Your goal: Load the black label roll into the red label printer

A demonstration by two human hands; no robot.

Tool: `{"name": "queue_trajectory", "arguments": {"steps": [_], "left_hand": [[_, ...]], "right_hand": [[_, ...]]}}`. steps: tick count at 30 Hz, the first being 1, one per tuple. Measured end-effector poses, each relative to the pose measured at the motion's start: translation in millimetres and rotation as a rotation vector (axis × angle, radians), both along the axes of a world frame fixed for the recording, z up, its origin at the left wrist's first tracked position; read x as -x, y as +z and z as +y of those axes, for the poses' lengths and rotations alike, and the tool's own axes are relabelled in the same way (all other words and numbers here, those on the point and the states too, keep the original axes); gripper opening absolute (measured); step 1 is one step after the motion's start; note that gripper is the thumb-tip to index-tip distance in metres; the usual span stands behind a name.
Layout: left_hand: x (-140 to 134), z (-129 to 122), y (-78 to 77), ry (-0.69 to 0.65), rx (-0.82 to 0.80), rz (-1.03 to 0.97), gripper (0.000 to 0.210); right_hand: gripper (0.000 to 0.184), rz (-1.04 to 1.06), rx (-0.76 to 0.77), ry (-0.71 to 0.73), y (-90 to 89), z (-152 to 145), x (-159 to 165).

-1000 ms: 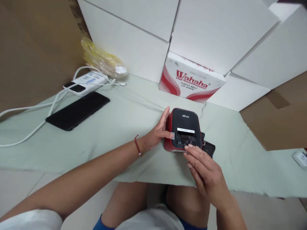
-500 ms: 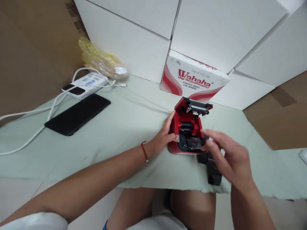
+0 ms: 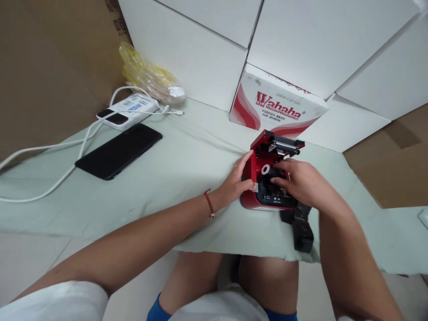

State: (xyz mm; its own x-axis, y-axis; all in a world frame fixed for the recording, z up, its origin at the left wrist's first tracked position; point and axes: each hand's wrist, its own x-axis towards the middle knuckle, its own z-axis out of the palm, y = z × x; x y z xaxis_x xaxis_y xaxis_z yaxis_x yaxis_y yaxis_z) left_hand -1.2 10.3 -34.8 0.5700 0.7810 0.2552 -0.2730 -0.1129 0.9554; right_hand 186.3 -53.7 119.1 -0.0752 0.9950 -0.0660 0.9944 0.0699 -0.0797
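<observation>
A small red label printer (image 3: pixel 248 199) stands on the cloth with its lid (image 3: pixel 282 145) tilted up and its black inside showing. My left hand (image 3: pixel 234 186) grips its left side, the thumb on the front left corner and the fingers along the side wall. My right hand (image 3: pixel 306 183) reaches into the open printer from the right. Its thumb and fingers close around the right end of a black ribbon roll (image 3: pixel 274 173), whose pale core end faces left. Part of the roll is hidden by the fingers. Black film-like pieces (image 3: pixel 302 227) lie at the printer's front right.
A black phone (image 3: pixel 118 151), a white power bank (image 3: pixel 129 111) with white cables (image 3: pixel 72 171) and a yellowish plastic bag (image 3: pixel 150 80) lie to the left. Behind the printer stands a Wahaha carton (image 3: pixel 277 102) against white boxes (image 3: pixel 294 44). Brown cardboard (image 3: pixel 394 156) stands at right.
My right hand has moved from the printer's front right edge into its open compartment. The roll's pale core end now shows there. My left hand stays on the printer; the view has shifted slightly.
</observation>
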Motion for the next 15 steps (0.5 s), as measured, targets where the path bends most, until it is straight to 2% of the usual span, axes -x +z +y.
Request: {"name": "queue_trajectory", "arguments": {"steps": [2,4,6,7,9,12,15], "left_hand": [[-0.6,0.6,-3.0,0.012,-0.041,0.001,0.097],[-0.9,1.2,-5.0,0.022,-0.07,0.01,0.096],[-0.8,1.6,-6.3,0.025,-0.084,0.014,0.095],[-0.9,1.9,-6.8,0.023,-0.085,0.013,0.095],[-1.1,2.4,-8.0,0.016,-0.083,0.007,0.095],[-1.9,3.3,-9.8,0.008,-0.087,-0.004,0.095],[-2.5,4.4,-10.9,0.009,-0.129,0.003,0.095]], "right_hand": [[0.038,0.213,-0.059,-0.008,25.2,-33.8,-24.2],[0.049,0.319,-0.063,-0.082,46.2,-67.4,-54.5],[0.052,0.373,-0.051,-0.128,54.9,-91.9,-82.6],[0.052,0.394,-0.017,-0.135,53.4,-98.9,-92.9],[0.051,0.432,0.1,-0.122,39.4,-102.0,-103.2],[0.046,0.463,0.249,-0.103,3.0,-89.7,-97.6],[0.044,0.395,0.129,-0.206,-30.5,-80.0,-91.1]]}}
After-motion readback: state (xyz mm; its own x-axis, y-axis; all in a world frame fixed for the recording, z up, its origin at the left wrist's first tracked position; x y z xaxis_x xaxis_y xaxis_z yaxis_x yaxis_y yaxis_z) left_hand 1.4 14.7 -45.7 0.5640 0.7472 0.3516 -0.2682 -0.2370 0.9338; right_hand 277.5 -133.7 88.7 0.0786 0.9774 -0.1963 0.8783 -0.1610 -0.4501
